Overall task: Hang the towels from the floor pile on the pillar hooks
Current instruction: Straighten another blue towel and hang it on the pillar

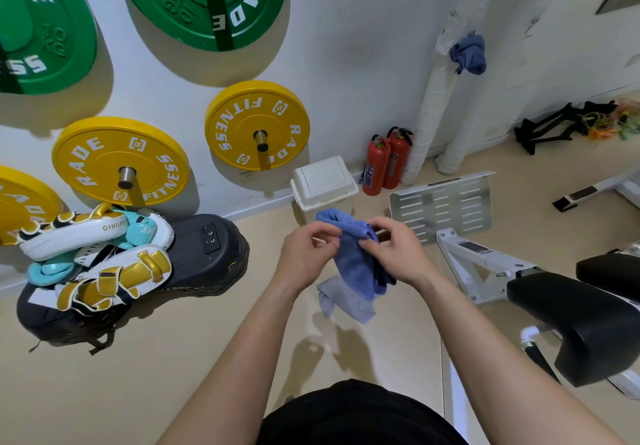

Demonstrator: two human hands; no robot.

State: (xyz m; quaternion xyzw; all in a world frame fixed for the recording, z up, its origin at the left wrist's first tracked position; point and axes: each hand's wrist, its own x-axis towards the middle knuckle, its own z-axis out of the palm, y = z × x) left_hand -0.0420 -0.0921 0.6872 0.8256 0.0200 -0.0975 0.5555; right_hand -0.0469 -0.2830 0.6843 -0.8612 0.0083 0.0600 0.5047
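A blue towel (pixel 356 264) hangs in front of me, held up between both hands. My left hand (pixel 306 254) pinches its upper left edge and my right hand (pixel 398 254) pinches its upper right edge. On the beige floor below it lies a grey-blue towel (pixel 346 302). Another blue towel (pixel 469 54) hangs bunched on a hook of the white wrapped pillar (pixel 433 98) at the back right. A bare hook (pixel 531 27) shows further right on the wall.
Two red fire extinguishers (pixel 384 164) and a white lidded bin (pixel 323 183) stand by the wall. Yellow and green weight plates (pixel 258 126) hang on it. A black pad with boxing mitts (pixel 100 257) lies left. A bench with a black seat (pixel 581 320) stands right.
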